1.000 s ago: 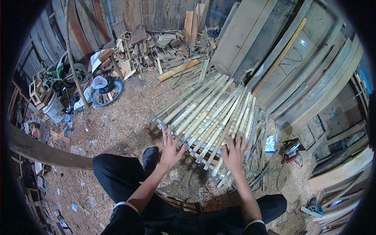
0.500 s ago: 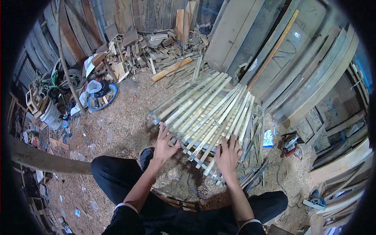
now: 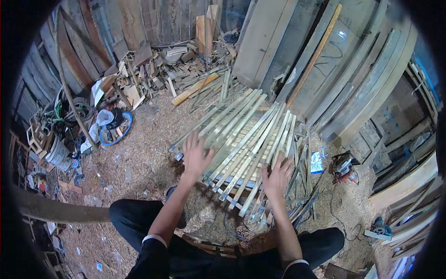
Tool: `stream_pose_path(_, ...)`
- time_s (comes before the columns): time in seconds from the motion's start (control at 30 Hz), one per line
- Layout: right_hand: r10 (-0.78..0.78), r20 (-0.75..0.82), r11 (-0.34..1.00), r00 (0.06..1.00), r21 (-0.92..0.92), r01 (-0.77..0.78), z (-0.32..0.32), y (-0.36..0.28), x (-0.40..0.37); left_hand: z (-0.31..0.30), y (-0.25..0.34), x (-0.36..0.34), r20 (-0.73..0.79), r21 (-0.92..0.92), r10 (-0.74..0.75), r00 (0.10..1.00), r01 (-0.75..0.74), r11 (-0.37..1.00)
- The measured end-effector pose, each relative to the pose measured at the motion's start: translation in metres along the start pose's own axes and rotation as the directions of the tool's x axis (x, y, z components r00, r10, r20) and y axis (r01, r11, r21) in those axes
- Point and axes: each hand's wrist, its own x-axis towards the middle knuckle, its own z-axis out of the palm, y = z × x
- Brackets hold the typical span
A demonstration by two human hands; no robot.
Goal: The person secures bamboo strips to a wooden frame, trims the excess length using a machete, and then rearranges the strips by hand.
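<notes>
A layer of long, pale wooden strips (image 3: 245,148) lies in front of me, fanned lengthwise over a stack of shorter slats. Their near ends are uneven, and several carry bluish marks. My left hand (image 3: 196,157) rests over the left strips, fingers spread and pointing away from me. At the right side of the layer is my right hand (image 3: 277,180), its fingers apart and touching or just above the outer strips. Neither hand is closed around a strip. What supports the pile underneath is mostly hidden.
Wood scraps (image 3: 172,65) are heaped against the back wall. A blue basin (image 3: 127,128) and a white bucket (image 3: 58,156) stand at left. To the right are a power tool (image 3: 344,169), a blue-and-white packet (image 3: 317,162) and leaning boards (image 3: 265,44). Sawdust covers the floor.
My left hand has moved forward over the left strips, and my right hand has shifted slightly outward. Some strips now lie at different angles. The whole view has shifted a little.
</notes>
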Motion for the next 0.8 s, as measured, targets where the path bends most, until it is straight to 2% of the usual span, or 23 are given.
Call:
stream_pose_path(0.03,0.014,-0.021,1.000,1.000,-0.002,-0.014,0.003,0.003,0.005,0.011,-0.006,0.013,-0.021,0.069,-0.029,0.999,0.031,0.997)
stream_pose_path(0.07,-0.010,-0.066,0.999,0.998,-0.054,0.007,0.012,0.011,0.008,0.019,-0.015,0.025,0.029,0.150,-0.061,0.998,0.056,0.987)
stream_pose_path(0.1,-0.002,-0.069,0.998,0.998,-0.059,-0.002,0.007,0.008,0.008,0.022,-0.017,0.032,0.033,0.143,-0.055,0.998,0.050,0.989)
stream_pose_path(0.17,0.067,0.049,0.997,0.997,0.030,-0.068,-0.002,0.000,0.010,0.029,-0.019,0.046,0.092,0.105,-0.217,0.972,0.208,0.973)
stream_pose_path(0.2,0.011,-0.011,1.000,1.000,-0.007,-0.011,0.001,-0.001,0.010,0.028,-0.017,0.052,0.092,0.099,-0.213,0.973,0.204,0.974)
stream_pose_path(0.23,0.013,-0.013,1.000,1.000,-0.011,-0.013,0.002,0.000,0.011,0.026,-0.015,0.054,0.165,0.106,-0.230,0.959,0.215,0.971)
stream_pose_path(0.3,0.060,0.022,0.995,0.998,0.078,-0.062,0.002,-0.003,0.010,0.020,-0.015,0.057,0.311,0.127,-0.262,0.914,0.234,0.964)
stream_pose_path(0.33,0.030,-0.050,0.992,0.998,0.123,-0.024,0.008,-0.001,0.012,0.017,-0.015,0.059,0.312,0.126,-0.262,0.913,0.234,0.964)
stream_pose_path(0.37,0.031,-0.050,0.992,0.998,0.124,-0.025,0.009,-0.001,0.015,0.013,-0.017,0.062,0.258,0.076,-0.283,0.924,0.273,0.959)
stream_pose_path(0.43,0.164,0.063,0.957,0.984,0.231,-0.174,0.001,-0.012,0.019,0.013,-0.030,0.066,0.211,0.026,-0.307,0.928,0.308,0.951)
stream_pose_path(0.5,0.149,0.058,0.949,0.987,0.274,-0.159,0.005,-0.003,0.023,0.012,-0.047,0.078,0.376,0.008,-0.286,0.881,0.306,0.952)
stream_pose_path(0.53,0.133,0.051,0.938,0.990,0.317,-0.143,0.006,0.002,0.027,0.008,-0.053,0.079,0.373,0.007,-0.286,0.882,0.306,0.952)
stream_pose_path(0.57,0.134,0.050,0.937,0.990,0.318,-0.143,0.007,0.006,0.030,0.004,-0.060,0.078,0.455,-0.128,-0.267,0.849,0.360,0.924)
stream_pose_path(0.6,0.161,0.081,0.899,0.984,0.399,-0.181,0.006,0.008,0.034,0.000,-0.064,0.079,0.531,-0.254,-0.234,0.814,0.417,0.873)
stream_pose_path(0.63,0.186,0.115,0.853,0.976,0.474,-0.218,0.003,0.013,0.037,-0.002,-0.071,0.079,0.531,-0.255,-0.233,0.814,0.416,0.873)
stream_pose_path(0.67,-0.148,-0.309,0.961,0.939,0.181,0.211,0.044,0.051,0.047,-0.003,-0.078,0.080,0.597,-0.274,-0.235,0.767,0.470,0.839)
stream_pose_path(0.7,-0.148,-0.310,0.961,0.939,0.180,0.211,0.039,0.049,0.048,-0.003,-0.082,0.080,0.659,-0.287,-0.232,0.715,0.524,0.802)
stream_pose_path(0.73,-0.033,-0.140,0.934,0.990,0.348,0.080,0.027,0.042,0.048,-0.001,-0.083,0.077,0.660,-0.285,-0.234,0.714,0.526,0.801)
stream_pose_path(0.77,0.057,0.052,0.872,0.997,0.483,-0.075,0.016,0.035,0.047,0.000,-0.084,0.072,0.622,-0.280,-0.218,0.752,0.474,0.835)
stream_pose_path(0.8,0.093,0.068,0.926,0.993,0.362,-0.111,0.009,0.029,0.047,-0.001,-0.080,0.067,0.582,-0.273,-0.199,0.789,0.420,0.866)
